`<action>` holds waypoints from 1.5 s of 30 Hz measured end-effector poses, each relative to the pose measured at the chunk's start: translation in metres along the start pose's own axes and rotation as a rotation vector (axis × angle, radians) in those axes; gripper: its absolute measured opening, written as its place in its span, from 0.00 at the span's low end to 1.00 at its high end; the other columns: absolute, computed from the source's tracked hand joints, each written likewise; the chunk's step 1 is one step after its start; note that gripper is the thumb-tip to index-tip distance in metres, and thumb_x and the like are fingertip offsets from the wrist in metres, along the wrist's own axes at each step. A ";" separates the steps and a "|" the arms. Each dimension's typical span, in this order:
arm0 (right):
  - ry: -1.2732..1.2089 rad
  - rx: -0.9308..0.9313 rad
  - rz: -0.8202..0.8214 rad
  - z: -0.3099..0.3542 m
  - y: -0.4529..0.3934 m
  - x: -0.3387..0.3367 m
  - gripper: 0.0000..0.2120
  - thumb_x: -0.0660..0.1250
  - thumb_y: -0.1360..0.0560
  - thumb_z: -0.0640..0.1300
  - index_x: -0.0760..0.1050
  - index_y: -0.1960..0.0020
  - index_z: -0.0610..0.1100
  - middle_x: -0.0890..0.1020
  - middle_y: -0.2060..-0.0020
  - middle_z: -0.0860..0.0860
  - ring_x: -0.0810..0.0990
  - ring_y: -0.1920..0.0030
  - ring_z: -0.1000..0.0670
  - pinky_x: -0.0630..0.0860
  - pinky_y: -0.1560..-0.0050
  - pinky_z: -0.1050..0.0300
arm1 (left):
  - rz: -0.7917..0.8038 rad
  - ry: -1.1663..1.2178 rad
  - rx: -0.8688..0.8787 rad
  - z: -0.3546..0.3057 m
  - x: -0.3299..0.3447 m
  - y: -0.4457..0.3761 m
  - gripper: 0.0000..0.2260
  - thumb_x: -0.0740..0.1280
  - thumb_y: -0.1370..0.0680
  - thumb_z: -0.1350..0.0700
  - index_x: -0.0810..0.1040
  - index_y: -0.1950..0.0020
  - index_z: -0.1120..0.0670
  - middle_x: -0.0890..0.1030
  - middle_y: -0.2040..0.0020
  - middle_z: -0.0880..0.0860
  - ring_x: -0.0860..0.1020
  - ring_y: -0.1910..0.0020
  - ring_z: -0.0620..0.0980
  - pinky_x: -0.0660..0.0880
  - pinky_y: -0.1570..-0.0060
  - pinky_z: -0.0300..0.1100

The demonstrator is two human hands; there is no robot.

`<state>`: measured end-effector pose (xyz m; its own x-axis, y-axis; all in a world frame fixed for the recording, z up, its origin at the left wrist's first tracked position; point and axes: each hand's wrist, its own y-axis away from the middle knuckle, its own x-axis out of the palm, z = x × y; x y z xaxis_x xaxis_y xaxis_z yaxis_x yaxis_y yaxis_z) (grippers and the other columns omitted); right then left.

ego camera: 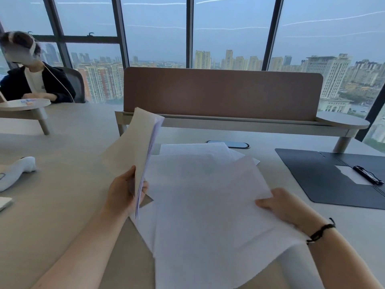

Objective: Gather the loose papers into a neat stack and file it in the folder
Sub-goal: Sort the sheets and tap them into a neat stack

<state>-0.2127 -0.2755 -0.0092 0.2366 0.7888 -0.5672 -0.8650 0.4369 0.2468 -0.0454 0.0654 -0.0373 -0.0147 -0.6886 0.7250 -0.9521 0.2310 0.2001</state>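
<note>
The left hand (pixel 123 192) holds a thin sheaf of papers (pixel 135 151) upright on edge, its grip closed with the thumb on the near face and fingers behind. At 3 o'clock from it, the right hand (pixel 285 207) pinches the right edge of a large loose sheet (pixel 208 215), lifted over other loose sheets (pixel 198 149) lying on the surface (pixel 62 184). The open dark folder (pixel 312 174) lies at 2 o'clock, a black pen (pixel 367 174) on it.
</note>
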 end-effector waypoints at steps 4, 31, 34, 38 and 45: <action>-0.320 0.057 -0.011 -0.003 0.010 -0.021 0.06 0.72 0.24 0.37 0.83 0.52 0.34 0.88 0.63 0.40 0.86 0.69 0.42 0.83 0.68 0.54 | 0.114 0.099 0.002 -0.002 -0.002 0.000 0.19 0.82 0.44 0.64 0.77 0.59 0.57 0.72 0.74 0.49 0.71 0.79 0.44 0.71 0.77 0.34; -0.622 -0.013 0.291 -0.011 0.012 -0.011 0.12 0.66 0.25 0.38 0.85 0.51 0.31 0.86 0.53 0.33 0.88 0.60 0.39 0.85 0.62 0.49 | 0.147 0.059 -0.060 0.001 0.006 0.008 0.05 0.72 0.30 0.60 0.80 0.66 0.57 0.71 0.77 0.49 0.72 0.79 0.45 0.79 0.55 0.48; -0.745 0.001 0.284 -0.006 0.022 -0.018 0.12 0.67 0.26 0.39 0.85 0.56 0.31 0.86 0.60 0.34 0.86 0.69 0.40 0.84 0.70 0.50 | 0.157 -0.066 -0.057 -0.001 0.007 0.010 0.18 0.62 0.19 0.56 0.84 0.65 0.59 0.79 0.74 0.53 0.79 0.78 0.48 0.75 0.76 0.34; -0.818 -0.008 0.074 -0.004 0.021 -0.028 0.09 0.67 0.22 0.41 0.82 0.55 0.37 0.86 0.63 0.44 0.84 0.73 0.51 0.79 0.73 0.63 | 0.110 -0.061 -0.083 -0.002 -0.003 0.001 0.16 0.60 0.17 0.51 0.83 0.39 0.57 0.86 0.49 0.57 0.85 0.51 0.54 0.83 0.52 0.49; -1.122 -0.106 -0.178 0.000 0.009 0.002 0.09 0.63 0.19 0.37 0.79 0.45 0.33 0.86 0.68 0.48 0.85 0.71 0.51 0.81 0.71 0.61 | 0.229 0.004 -0.055 0.002 -0.003 -0.003 0.18 0.83 0.51 0.59 0.84 0.65 0.56 0.84 0.44 0.58 0.78 0.40 0.58 0.74 0.41 0.62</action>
<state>-0.2198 -0.2697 -0.0084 0.5754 0.6842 0.4481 -0.8001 0.5844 0.1351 -0.0433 0.0656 -0.0410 -0.2276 -0.6113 0.7579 -0.9061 0.4181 0.0652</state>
